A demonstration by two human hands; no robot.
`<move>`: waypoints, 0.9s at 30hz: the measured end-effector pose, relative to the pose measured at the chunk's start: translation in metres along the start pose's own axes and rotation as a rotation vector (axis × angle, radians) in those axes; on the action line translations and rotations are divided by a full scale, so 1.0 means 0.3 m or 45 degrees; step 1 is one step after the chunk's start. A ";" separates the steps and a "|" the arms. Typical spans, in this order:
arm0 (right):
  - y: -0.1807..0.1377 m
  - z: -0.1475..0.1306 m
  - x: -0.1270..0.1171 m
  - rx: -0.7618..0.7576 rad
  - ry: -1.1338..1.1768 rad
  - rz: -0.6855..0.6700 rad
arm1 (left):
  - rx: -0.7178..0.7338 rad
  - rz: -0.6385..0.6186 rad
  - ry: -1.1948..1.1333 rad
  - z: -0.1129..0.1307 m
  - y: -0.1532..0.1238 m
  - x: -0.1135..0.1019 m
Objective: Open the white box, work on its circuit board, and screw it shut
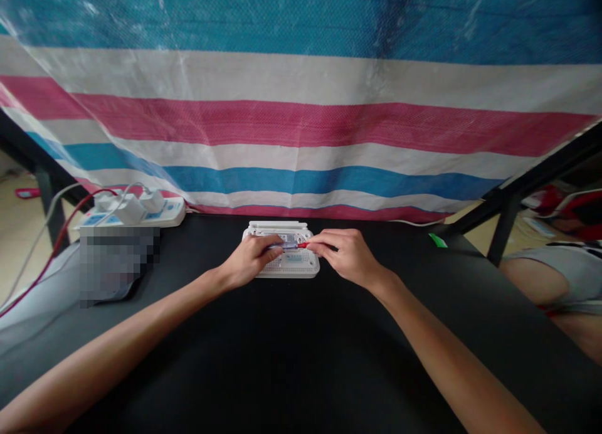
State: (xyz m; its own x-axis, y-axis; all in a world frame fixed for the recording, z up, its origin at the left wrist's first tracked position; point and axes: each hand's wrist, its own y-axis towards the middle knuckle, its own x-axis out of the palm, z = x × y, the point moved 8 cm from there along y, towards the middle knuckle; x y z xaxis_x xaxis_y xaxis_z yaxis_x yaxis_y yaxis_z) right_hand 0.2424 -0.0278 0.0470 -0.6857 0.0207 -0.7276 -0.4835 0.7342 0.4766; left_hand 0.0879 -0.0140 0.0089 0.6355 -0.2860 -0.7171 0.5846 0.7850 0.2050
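A white flat device (285, 264) with vent holes lies on the black table (301, 352), near its far edge. My left hand (249, 258) rests on the device's left side, fingers curled round the clear shaft end of a small red-handled tool (295, 246). My right hand (345, 254) pinches the tool's red end from the right. The tool lies roughly level across the top of the device. Both hands are closed on it.
A white power strip (136, 212) with plugs and red and grey cables sits at the table's back left, beside a blurred-out patch. A small green piece (438, 240) lies at the back right. A striped tarp (301, 120) hangs behind. Another person sits at the right edge.
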 end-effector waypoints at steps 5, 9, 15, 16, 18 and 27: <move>-0.011 -0.001 0.046 0.093 -0.032 0.017 | 0.047 0.009 0.139 -0.003 -0.008 0.009; -0.005 0.005 0.098 0.277 0.070 -0.044 | 0.099 -0.011 0.264 -0.002 -0.011 0.020; -0.010 0.165 0.005 0.626 0.171 -0.056 | -0.048 0.023 0.161 -0.030 0.001 0.004; -0.018 0.200 -0.024 0.651 -0.036 -0.099 | -0.096 0.055 0.137 -0.037 0.002 -0.006; -0.055 0.274 -0.023 0.752 -0.319 -0.407 | -0.177 0.131 0.113 -0.048 0.001 -0.027; -0.156 0.350 0.099 0.864 -0.400 -0.888 | -0.219 0.178 0.242 -0.066 -0.004 -0.029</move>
State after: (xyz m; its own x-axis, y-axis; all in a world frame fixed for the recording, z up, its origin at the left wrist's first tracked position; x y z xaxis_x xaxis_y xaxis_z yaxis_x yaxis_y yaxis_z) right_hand 0.3018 0.0097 -0.0488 -0.1490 -0.4528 -0.8791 -0.2434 0.8784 -0.4112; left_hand 0.0716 -0.0015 0.0017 0.5884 -0.0730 -0.8053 0.3934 0.8959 0.2062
